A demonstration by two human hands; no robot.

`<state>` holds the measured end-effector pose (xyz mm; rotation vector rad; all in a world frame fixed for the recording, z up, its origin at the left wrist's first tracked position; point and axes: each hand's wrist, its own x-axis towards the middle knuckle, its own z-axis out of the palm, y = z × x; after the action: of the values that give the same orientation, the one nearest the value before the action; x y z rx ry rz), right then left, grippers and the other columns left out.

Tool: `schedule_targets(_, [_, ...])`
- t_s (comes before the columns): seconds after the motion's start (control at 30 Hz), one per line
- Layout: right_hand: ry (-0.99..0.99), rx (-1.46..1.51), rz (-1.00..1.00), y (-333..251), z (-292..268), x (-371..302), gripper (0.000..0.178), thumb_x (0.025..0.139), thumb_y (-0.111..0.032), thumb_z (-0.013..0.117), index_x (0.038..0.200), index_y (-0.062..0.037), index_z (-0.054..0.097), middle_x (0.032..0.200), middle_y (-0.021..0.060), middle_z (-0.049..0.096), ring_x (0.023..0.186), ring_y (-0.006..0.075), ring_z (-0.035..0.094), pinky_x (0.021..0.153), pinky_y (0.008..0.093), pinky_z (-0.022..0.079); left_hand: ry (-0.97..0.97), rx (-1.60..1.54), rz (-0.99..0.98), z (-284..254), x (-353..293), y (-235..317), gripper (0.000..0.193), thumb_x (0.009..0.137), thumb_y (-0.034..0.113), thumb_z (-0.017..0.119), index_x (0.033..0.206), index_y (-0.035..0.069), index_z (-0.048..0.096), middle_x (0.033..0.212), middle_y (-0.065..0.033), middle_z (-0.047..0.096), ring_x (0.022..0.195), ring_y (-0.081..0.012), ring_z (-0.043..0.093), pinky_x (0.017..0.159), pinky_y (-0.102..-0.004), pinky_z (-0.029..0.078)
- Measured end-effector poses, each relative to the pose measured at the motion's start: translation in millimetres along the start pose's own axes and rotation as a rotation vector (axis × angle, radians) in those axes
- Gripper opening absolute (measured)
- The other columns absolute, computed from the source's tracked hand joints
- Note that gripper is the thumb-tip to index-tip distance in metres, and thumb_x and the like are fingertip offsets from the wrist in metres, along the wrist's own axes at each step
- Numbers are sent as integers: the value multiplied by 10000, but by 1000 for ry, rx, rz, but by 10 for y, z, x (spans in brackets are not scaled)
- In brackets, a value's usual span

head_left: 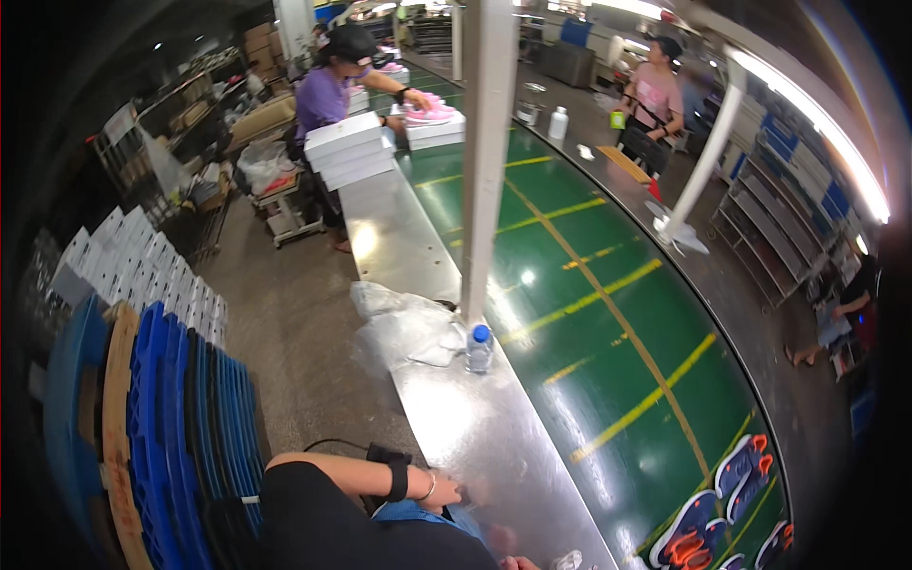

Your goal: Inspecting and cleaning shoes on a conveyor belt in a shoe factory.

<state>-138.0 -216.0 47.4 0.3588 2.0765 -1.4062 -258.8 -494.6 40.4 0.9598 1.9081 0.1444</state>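
My left hand is at the near edge of the metal tabletop, fingers curled in; a small dark spot shows at the fingertips, too small to name. On that wrist sit a black strap and a bracelet. At the lower edge of the picture only a bit of my right hand shows, its fingers mostly cut off. Right of it lies a crumpled whitish piece. Blue cloth lies over my lap. Navy shoes with orange linings stand on the green conveyor belt to the right.
A white post rises beside the belt. By its foot are a blue-capped bottle and clear plastic bags. Blue pallets and white boxes stand left. Farther off, a person in purple handles pink shoes.
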Motion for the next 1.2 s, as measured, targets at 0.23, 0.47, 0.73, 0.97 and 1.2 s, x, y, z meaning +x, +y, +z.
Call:
schedule_targets(0.23, [-150, -88, -74, -626, 212, 372, 251, 849, -249, 524, 866, -12, 603, 675, 144, 584, 634, 188, 555, 632, 320, 449, 243, -148, 93, 188, -79, -91, 368, 773, 195, 584, 1084, 26, 480, 1080, -195, 492, 987, -367, 521, 807, -439, 439])
schedule_targets(0.47, [-170, -301, -170, -749, 251, 217, 227, 843, -232, 534, 917, -31, 608, 756, 147, 618, 717, 179, 581, 679, 312, 455, 455, -193, -124, 186, -203, -187, 352, 792, 218, 564, 1087, 63, 450, 1040, -168, 499, 963, -337, 532, 784, -470, 429])
schedule_targets(0.73, [-313, -417, -269, -411, 181, 229, 284, 810, -250, 572, 1000, -42, 607, 867, 173, 634, 829, 236, 610, 774, 343, 457, 420, -184, -150, 593, -53, 592, 338, 792, 219, 565, 1075, 65, 462, 1031, -155, 501, 957, -334, 531, 762, -459, 443])
schedule_targets(0.97, [-244, -963, -541, 595, 319, 643, 491, 606, -286, 769, 921, -37, 486, 903, 148, 539, 883, 322, 526, 717, 434, 456, 514, -277, -257, 1224, 16, 1347, 285, 796, 247, 525, 1041, 107, 483, 991, -149, 511, 924, -325, 543, 723, -456, 453])
schedule_targets(1.2, [-155, -1189, -473, 659, 442, 646, 592, 544, -213, 802, 974, -49, 429, 981, 168, 517, 940, 365, 515, 750, 445, 462, 592, -473, -372, 1743, -70, 1812, 309, 815, 232, 513, 1092, 104, 474, 966, -183, 518, 878, -362, 549, 722, -462, 450])
